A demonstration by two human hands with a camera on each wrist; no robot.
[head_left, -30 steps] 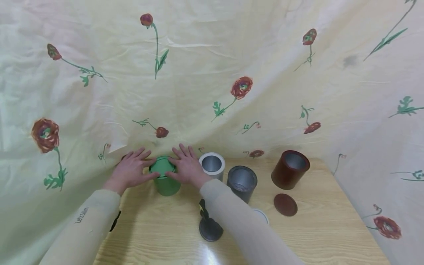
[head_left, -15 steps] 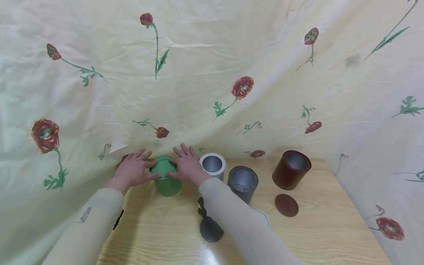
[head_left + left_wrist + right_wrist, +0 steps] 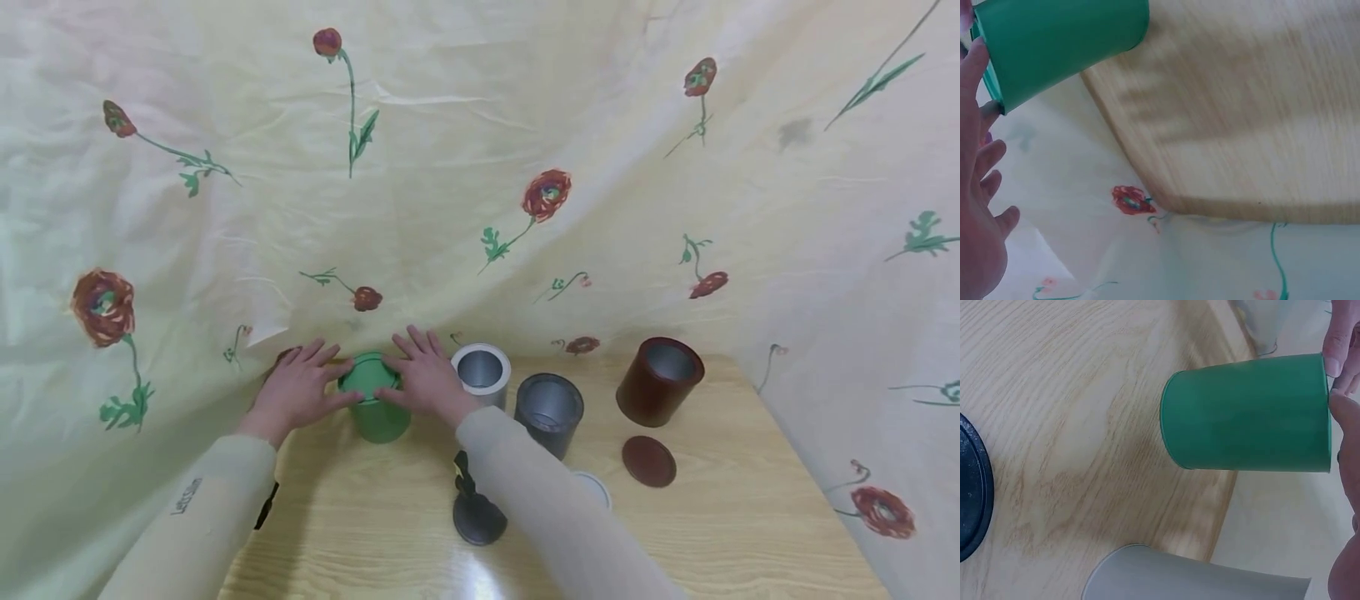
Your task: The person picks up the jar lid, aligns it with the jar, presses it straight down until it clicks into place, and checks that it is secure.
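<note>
A green canister [image 3: 380, 423] stands upright near the back edge of the table, with a green lid [image 3: 369, 375] at its top. My left hand [image 3: 300, 387] lies at the lid's left side, fingers spread, thumb and index finger touching its rim. From the other side my right hand [image 3: 429, 382] does the same, thumb and index finger at the rim, other fingers extended toward the cloth. In the left wrist view, fingertips of the left hand [image 3: 979, 187] show at the canister's top edge. The right wrist view has both thumbs close together at the canister's [image 3: 1247, 415] top.
Right of my hands stand lidless white [image 3: 480, 367], dark grey [image 3: 550, 412] and brown [image 3: 656, 387] canisters. A black lid [image 3: 480, 521], a white lid [image 3: 596, 490] partly behind my right sleeve, and a brown lid [image 3: 649, 461] lie nearer. Flowered cloth [image 3: 450, 208] hangs behind the table.
Both hands stay on the green lid with hardly any movement. The canisters and loose lids keep their places; the head view shifts slightly.
</note>
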